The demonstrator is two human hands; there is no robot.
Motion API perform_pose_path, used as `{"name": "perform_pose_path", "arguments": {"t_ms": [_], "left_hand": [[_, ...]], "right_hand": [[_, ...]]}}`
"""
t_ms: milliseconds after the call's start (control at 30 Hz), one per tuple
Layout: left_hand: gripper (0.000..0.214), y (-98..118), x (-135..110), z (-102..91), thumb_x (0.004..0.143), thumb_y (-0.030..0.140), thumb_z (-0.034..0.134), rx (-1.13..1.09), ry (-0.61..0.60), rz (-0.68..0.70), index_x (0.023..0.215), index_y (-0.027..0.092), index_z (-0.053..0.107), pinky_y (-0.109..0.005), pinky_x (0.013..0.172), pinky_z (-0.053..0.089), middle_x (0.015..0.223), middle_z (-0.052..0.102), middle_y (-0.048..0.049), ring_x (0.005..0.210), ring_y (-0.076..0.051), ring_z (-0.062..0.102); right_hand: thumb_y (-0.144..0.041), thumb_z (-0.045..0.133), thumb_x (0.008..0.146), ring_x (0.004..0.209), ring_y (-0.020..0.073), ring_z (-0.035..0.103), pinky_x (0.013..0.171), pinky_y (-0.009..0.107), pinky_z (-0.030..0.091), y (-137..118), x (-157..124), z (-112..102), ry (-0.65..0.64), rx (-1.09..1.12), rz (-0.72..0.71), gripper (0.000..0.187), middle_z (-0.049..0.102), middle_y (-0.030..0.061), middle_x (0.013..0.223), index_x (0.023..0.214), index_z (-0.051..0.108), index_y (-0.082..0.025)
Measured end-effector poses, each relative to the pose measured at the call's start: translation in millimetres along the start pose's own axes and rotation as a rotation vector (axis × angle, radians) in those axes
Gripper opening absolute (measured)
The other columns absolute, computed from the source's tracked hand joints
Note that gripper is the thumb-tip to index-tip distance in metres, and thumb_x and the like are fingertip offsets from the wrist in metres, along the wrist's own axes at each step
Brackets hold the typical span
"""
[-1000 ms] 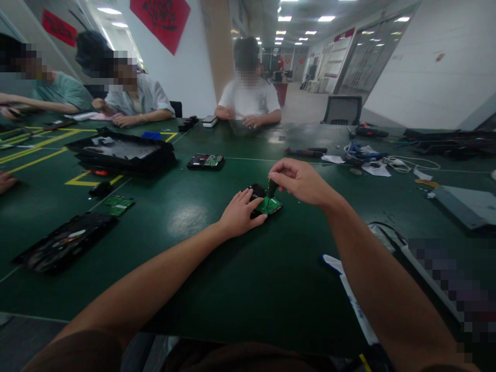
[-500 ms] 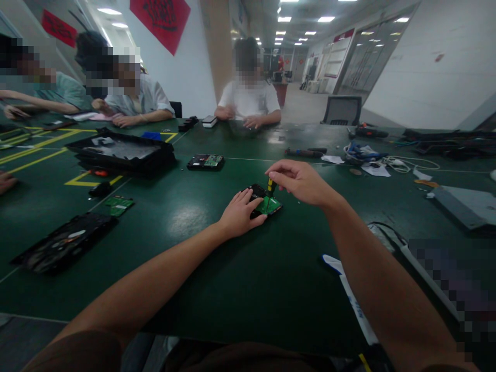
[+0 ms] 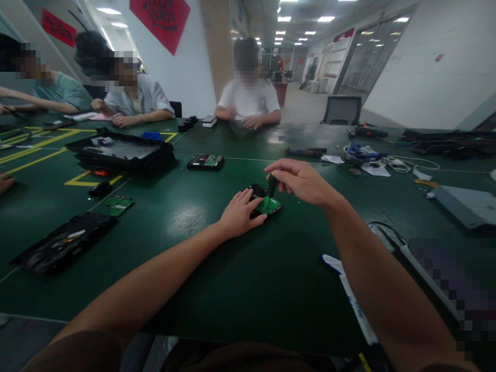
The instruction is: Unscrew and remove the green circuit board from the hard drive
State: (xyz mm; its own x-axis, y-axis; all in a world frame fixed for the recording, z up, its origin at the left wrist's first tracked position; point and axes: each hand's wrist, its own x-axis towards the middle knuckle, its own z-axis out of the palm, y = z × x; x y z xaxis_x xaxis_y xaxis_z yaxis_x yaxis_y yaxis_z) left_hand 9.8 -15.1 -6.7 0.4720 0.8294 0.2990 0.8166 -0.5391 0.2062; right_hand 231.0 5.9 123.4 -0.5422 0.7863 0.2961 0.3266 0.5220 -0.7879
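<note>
From my end, the small flat black rectangular drive unit point(image 3: 256, 191) lies on the dark green smooth tabletop point(image 3: 217, 279), approx. centre, w/ a bright green printed circuit board point(image 3: 266, 205) on its right part. My L hand point(image 3: 241, 214) is laid over the unit's left part, fingers spread and resting on top, not wrapped round it; thumb's stretched toward the near edge. My R hand point(image 3: 296, 181) has thumb & fingertips pinched on the grip of a slim dark-handled screwdriver point(image 3: 273, 187), shaft down toward the board's near side. Can't tell if the tip's seated in anything; too small.

Handling, my guess: unit's compact, rigid & fairly heavy for its size, prob. metal-cased, so it takes firm pressure on the black part w/o flexing. Could slide or spin on that smooth top if the L hand lightens. Board's thin, stiff & fragile: best held by its edges, fingers off the components. For the whole unit, grip the long sides, thumb opposite fingers. Screwdriver's light; hold it by the grip, upright, b/c a slip would scratch the board.

Nearby: another black-and-green rectangular drive point(image 3: 205, 162) farther off, a loose green circuit board point(image 3: 121, 205) to the left, beside a long flat black casing point(image 3: 64, 243).
</note>
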Motion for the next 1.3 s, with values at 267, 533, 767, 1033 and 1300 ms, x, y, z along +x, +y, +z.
{"name": "perform_pose_path", "arguments": {"t_ms": [267,533,767,1033,1300], "left_hand": [[0.063,0.7,0.1,-2.0,0.096,0.058,0.057,0.001,-0.005,0.007,0.147,0.021,0.056,-0.056,0.126,0.027,0.164,0.040,-0.0150,0.156,-0.035,0.031],[0.063,0.0,0.6,-0.5,0.096,0.058,0.058,0.004,-0.006,0.006,0.148,0.022,0.055,-0.056,0.127,0.026,0.164,0.041,-0.0132,0.155,-0.035,0.031],[0.063,-0.2,0.4,0.3,0.096,0.058,0.057,0.019,0.002,0.011,0.147,0.021,0.056,-0.055,0.127,0.027,0.163,0.041,-0.0149,0.155,-0.034,0.031],[0.064,-0.3,0.6,-0.9,0.096,0.059,0.056,0.006,-0.012,0.006,0.148,0.021,0.055,-0.055,0.127,0.026,0.164,0.040,-0.0148,0.156,-0.035,0.030],[0.063,-1.6,0.9,0.6,0.095,0.059,0.058,-0.006,0.001,0.007,0.147,0.023,0.056,-0.056,0.127,0.026,0.165,0.040,-0.0128,0.156,-0.034,0.030]], "right_hand": [[-0.042,0.066,0.095,0.069,0.0147,0.062,0.059,0.028,0.048,-0.5,-1.8,4.0,0.048,0.007,0.031,0.024,0.071,0.0054,0.090,0.098,0.068,-0.019],[-0.036,0.054,0.101,0.065,0.0142,0.062,0.056,0.028,0.047,0.8,0.0,1.3,-0.012,0.043,0.027,0.024,0.068,0.0030,0.083,0.111,0.071,-0.021],[-0.040,0.066,0.094,0.070,0.0148,0.062,0.063,0.030,0.049,0.9,-0.6,3.0,0.081,0.003,0.027,0.023,0.070,0.0046,0.088,0.096,0.071,-0.019],[-0.042,0.058,0.100,0.061,0.0120,0.061,0.053,0.028,0.045,5.6,2.7,4.2,0.059,0.072,0.041,0.024,0.071,0.0053,0.094,0.105,0.068,-0.021],[-0.045,0.063,0.096,0.067,0.0147,0.059,0.056,0.028,0.044,5.1,1.7,3.7,0.108,-0.002,0.057,0.027,0.066,0.0021,0.078,0.105,0.070,-0.021]]}}
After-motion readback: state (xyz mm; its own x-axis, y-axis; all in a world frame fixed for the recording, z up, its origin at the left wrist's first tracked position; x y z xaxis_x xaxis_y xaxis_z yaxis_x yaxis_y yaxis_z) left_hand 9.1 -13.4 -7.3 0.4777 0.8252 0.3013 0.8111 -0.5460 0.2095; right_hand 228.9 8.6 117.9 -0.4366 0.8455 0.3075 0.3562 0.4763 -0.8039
